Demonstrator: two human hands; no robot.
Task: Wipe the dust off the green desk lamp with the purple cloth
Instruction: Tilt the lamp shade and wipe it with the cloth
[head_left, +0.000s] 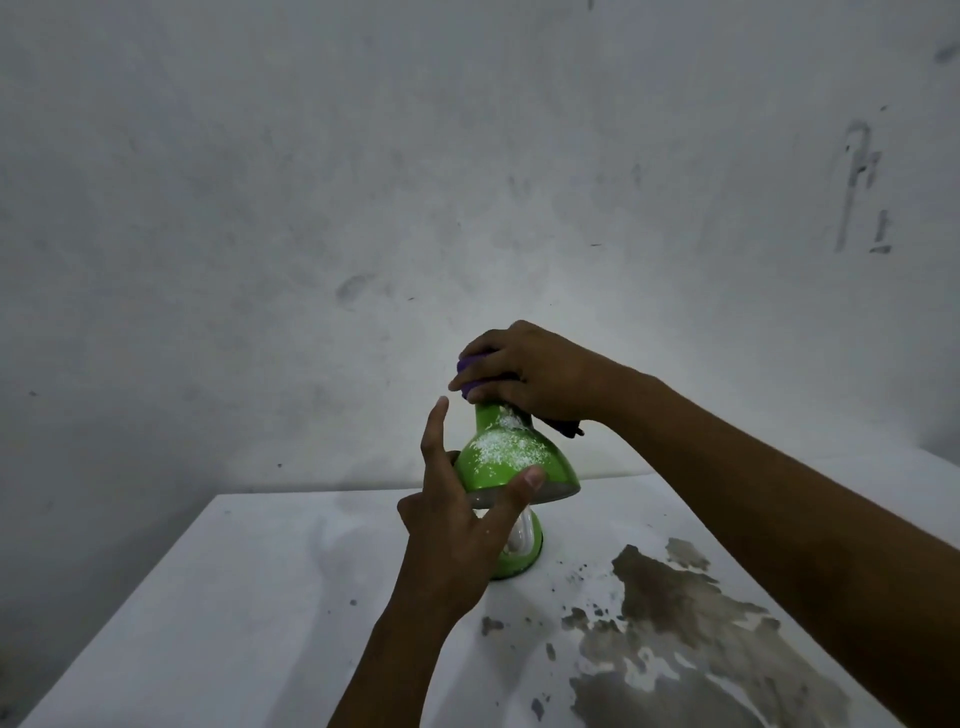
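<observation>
A: Head view: wiping is under way. Right hand (524, 371) grip clamped on the purple cloth (474, 370), pressed onto the neck top of the green desk lamp (511, 457).

B: Left hand (462, 512)?

A: Grip apart, thumb and fingers spread around the shade rim just below the cloth grip, thumb touching it, steadying. Index finger sticks up free.

B: Lamp location?

A: Stands on the white table (234, 597), base below the left grip, stained patch off to the right.

B: Look?

A: White dust speckles (506, 447) sit on the shade directly under the cloth grip, unwiped. Next move likely needs the cloth dragged down over them while the left holds firm.
</observation>
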